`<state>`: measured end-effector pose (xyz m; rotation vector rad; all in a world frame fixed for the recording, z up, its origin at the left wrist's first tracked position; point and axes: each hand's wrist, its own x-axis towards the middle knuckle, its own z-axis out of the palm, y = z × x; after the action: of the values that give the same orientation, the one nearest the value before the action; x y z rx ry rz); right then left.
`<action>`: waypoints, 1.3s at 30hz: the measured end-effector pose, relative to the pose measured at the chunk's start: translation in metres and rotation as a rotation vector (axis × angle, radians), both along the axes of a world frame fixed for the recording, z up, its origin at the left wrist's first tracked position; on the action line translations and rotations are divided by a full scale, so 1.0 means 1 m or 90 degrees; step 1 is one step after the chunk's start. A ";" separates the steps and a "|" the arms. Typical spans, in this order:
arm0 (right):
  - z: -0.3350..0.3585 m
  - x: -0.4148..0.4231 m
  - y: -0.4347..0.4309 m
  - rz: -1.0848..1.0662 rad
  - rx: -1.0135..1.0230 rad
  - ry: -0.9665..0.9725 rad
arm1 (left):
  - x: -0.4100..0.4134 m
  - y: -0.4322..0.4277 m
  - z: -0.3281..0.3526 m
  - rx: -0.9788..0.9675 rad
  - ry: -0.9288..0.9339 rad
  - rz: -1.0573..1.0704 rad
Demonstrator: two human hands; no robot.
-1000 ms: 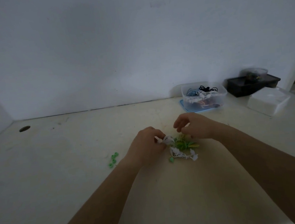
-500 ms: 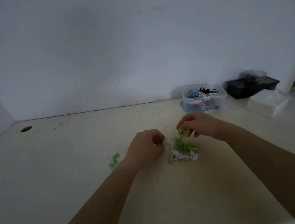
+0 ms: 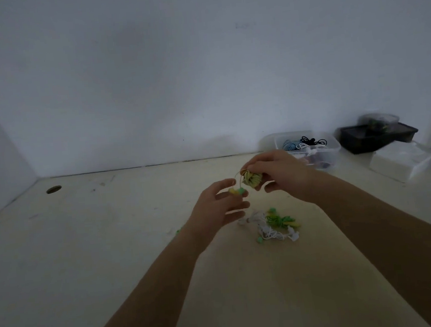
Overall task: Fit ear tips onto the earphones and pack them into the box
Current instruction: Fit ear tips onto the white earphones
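Working above a pale cream desk [image 3: 93, 265] set against a plain white wall [image 3: 201, 73], both forearms bare. In the right hand [image 3: 283, 174], a tightly coiled bundle of yellow-green earphone cable [image 3: 252, 179]: grip closed round it, thumb beneath and curled fingers over the top, well clear of the desk. From that bundle, a short run of thin cable down to a pair of yellow earbuds with green ear tips [image 3: 237, 191], just beside the coil. Against the forefinger of the left hand [image 3: 213, 210], those earbuds; grip there loose and wide, fingers spread and nearly straight, thumb lifted above the buds, closed round nothing.

Below and right of the left hand, lying on the desk, a small tangled heap of white and bright green earphones [image 3: 274, 224], with a round green ear tip [image 3: 259, 240] at its near left edge. Just past the left wrist, a speck of loose green ear tips [image 3: 178, 230], mostly hidden.

At the back right, against the wall, a clear rectangular plastic box [image 3: 334, 153] holding blue, white and black coiled earphones, partly behind the right hand. Further right, a black shallow tray [image 3: 379, 140] with a clear container [image 3: 378, 119] on it, too blurred to tell more, and nearer, a white rectangular box [image 3: 399, 164]. Far left, a small dark round hole [image 3: 53, 189] in the desk.
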<state>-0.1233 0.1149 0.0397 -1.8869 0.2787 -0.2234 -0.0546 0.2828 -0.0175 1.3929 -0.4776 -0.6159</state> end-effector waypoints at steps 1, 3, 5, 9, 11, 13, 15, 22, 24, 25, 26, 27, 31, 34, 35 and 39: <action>0.000 0.001 0.005 0.008 0.009 -0.003 | -0.001 0.005 0.004 -0.040 0.041 -0.019; -0.001 0.002 0.014 0.014 0.038 -0.008 | -0.002 0.016 0.007 -0.087 0.067 -0.022; -0.004 0.002 0.020 0.003 0.067 0.004 | 0.000 0.025 0.007 -0.100 0.074 0.007; -0.012 0.004 0.039 0.017 0.137 0.077 | 0.003 0.045 0.005 -0.033 -0.010 0.046; -0.017 0.004 0.052 0.057 0.196 0.109 | 0.001 0.054 0.004 0.016 -0.080 0.059; -0.024 0.005 0.063 0.089 0.149 0.112 | 0.000 0.061 0.001 0.052 -0.151 0.074; -0.031 0.008 0.071 0.103 0.003 0.082 | -0.002 0.066 -0.002 0.083 -0.213 0.076; -0.043 0.005 0.085 0.093 -0.188 -0.013 | -0.005 0.073 -0.008 0.198 -0.310 0.084; -0.044 0.004 0.083 0.106 -0.207 -0.016 | -0.006 0.073 -0.007 0.212 -0.310 0.078; -0.044 0.002 0.082 0.112 -0.208 -0.017 | -0.006 0.074 -0.007 0.216 -0.307 0.075; -0.045 0.001 0.082 0.113 -0.203 -0.021 | -0.007 0.075 -0.007 0.217 -0.306 0.073; -0.047 0.000 0.081 0.107 -0.190 -0.026 | -0.007 0.076 -0.007 0.216 -0.307 0.070; -0.052 0.002 0.080 0.005 -0.108 -0.041 | 0.000 0.085 -0.007 0.228 -0.320 0.094; -0.048 0.002 0.075 -0.029 0.059 -0.018 | 0.013 0.098 -0.004 0.218 -0.328 0.188; -0.047 0.002 0.072 -0.025 0.098 -0.016 | 0.018 0.104 -0.004 0.219 -0.326 0.217; -0.046 0.005 0.064 -0.033 0.145 -0.035 | 0.038 0.120 -0.008 0.270 -0.331 0.303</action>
<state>-0.1186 0.1784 -0.0064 -1.6468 0.3028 -0.2668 -0.0170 0.4023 -0.0252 2.0042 -0.4110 0.0524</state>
